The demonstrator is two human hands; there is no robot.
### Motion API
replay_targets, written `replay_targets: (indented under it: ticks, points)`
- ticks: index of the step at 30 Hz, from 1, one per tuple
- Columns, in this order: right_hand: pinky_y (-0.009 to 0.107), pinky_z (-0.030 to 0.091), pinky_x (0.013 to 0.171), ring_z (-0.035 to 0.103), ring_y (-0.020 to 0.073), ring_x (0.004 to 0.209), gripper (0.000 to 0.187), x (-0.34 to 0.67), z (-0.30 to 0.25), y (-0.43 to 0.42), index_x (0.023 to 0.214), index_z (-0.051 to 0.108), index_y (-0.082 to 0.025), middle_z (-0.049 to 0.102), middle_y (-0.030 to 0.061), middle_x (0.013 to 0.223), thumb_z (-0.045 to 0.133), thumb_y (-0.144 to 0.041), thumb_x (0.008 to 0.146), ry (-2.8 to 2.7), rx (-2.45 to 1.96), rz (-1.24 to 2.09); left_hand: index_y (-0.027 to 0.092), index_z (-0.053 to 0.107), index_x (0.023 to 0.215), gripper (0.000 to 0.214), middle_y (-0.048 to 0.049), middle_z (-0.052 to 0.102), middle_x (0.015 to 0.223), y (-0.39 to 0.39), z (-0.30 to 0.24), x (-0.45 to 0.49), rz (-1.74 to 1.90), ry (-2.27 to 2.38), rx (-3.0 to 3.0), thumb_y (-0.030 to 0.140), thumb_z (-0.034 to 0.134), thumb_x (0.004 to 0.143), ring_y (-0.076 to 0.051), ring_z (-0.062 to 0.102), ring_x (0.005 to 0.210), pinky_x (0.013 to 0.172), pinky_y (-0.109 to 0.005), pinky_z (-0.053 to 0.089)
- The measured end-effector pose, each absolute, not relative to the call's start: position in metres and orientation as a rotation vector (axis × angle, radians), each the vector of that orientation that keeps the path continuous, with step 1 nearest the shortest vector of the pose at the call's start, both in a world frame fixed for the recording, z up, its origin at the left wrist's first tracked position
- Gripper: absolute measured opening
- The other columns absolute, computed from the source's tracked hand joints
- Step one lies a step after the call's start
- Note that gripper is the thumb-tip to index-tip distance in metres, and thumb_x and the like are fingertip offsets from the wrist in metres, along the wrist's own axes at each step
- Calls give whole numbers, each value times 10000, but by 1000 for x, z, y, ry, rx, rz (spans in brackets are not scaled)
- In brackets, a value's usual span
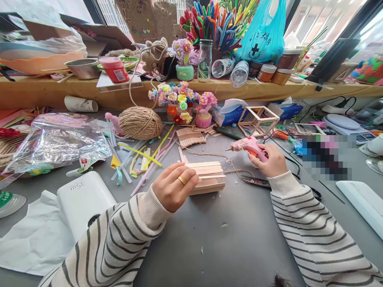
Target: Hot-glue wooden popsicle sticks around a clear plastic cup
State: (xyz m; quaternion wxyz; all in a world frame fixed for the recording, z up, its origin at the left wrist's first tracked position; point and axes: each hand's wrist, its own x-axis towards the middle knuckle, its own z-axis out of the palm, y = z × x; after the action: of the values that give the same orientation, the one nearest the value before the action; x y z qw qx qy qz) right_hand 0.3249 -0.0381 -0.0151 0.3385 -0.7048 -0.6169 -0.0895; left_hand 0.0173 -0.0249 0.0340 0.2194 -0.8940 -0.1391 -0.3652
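My left hand point(175, 185), wearing a gold ring, is closed on a stack of glued wooden craft sticks point(209, 177) resting on the grey table point(215, 239). My right hand point(271, 159) grips a pink hot glue gun point(248, 145) to the right of the sticks, its nozzle pointing left and held apart from them. A thin twine strand point(215, 155) runs behind the stick piece. Both sleeves are striped.
A ball of twine point(140, 122), pipe-cleaner flower pots point(182, 105), a wooden stick cube frame point(259, 119), loose sticks point(190, 137), a white box point(83, 199), a foil bag point(56, 139) and a kitchen scale point(347, 125) surround the work area. A cluttered wooden shelf point(44, 89) runs along the back.
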Motion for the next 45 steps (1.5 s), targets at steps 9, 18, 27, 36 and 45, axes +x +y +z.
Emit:
replay_targets:
  ticks: [9, 18, 27, 36, 45]
  points:
    - [334, 430, 708, 556, 221, 773, 343, 325, -16, -38, 877, 577, -180, 605, 72, 819, 544, -456, 676, -1609, -1821, -237, 134, 563, 741, 118, -42, 620, 688, -21, 32, 25, -937, -498, -2431, 177, 488, 822, -158, 509, 621, 602, -283, 434]
    - [315, 436, 697, 563, 209, 765, 321, 326, -16, -39, 878, 584, -177, 609, 65, 816, 561, -423, 673, -1612, -1814, -263, 152, 528, 747, 132, -29, 589, 660, -20, 29, 21, -1013, -751, -2534, 188, 448, 846, -142, 478, 581, 571, -261, 376]
    - [313, 446, 671, 569, 204, 749, 332, 331, -19, -38, 880, 593, -177, 613, 59, 807, 591, -429, 664, -1643, -1782, -311, 146, 536, 824, 108, -47, 585, 706, -21, 26, 19, -1067, -924, -2587, 232, 470, 834, -144, 522, 603, 590, -275, 412]
    - [307, 436, 602, 546, 185, 663, 352, 336, -22, -36, 877, 595, -174, 597, 55, 774, 594, -445, 652, -1635, -1788, -320, 147, 571, 839, 120, -65, 570, 786, -21, 29, 14, -1165, -872, -2781, 249, 518, 806, -161, 545, 706, 632, -302, 448]
    - [334, 441, 631, 548, 199, 679, 385, 331, -15, -38, 843, 585, -156, 610, 75, 781, 549, -449, 595, -1498, -1896, -179, 161, 553, 813, 147, -38, 541, 764, -16, 26, -6, -1228, -934, -2904, 245, 631, 720, -139, 512, 718, 651, -277, 451]
